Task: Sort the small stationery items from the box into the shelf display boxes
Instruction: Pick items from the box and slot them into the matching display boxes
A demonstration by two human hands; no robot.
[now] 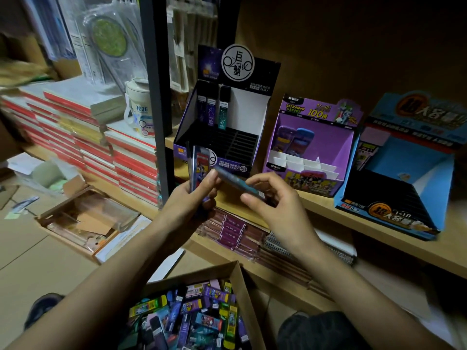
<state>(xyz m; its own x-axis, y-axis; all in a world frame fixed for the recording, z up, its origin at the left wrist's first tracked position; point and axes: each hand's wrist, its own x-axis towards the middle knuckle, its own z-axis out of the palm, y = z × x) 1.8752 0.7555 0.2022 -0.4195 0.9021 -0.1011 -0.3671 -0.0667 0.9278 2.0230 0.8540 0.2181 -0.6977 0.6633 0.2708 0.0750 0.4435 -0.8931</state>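
Observation:
My left hand [194, 195] grips a few upright lead cases [199, 162] in front of the dark purple display box [222, 117], which holds three cases in its back row. My right hand [273, 198] pinches one blue-grey lead case [237, 181], lying slantwise between both hands. Below my arms, the cardboard box [242, 279] on the floor is full of several mixed coloured cases. On the shelf to the right stand a light purple display box [310, 147] and a blue display box [404, 168].
The wooden shelf edge [379, 223] runs diagonally; notebooks lie on the shelf below it. A black upright post [156, 97] stands left of the display boxes. Stacked red-edged books [101, 137] and an open flat carton [83, 221] sit at left.

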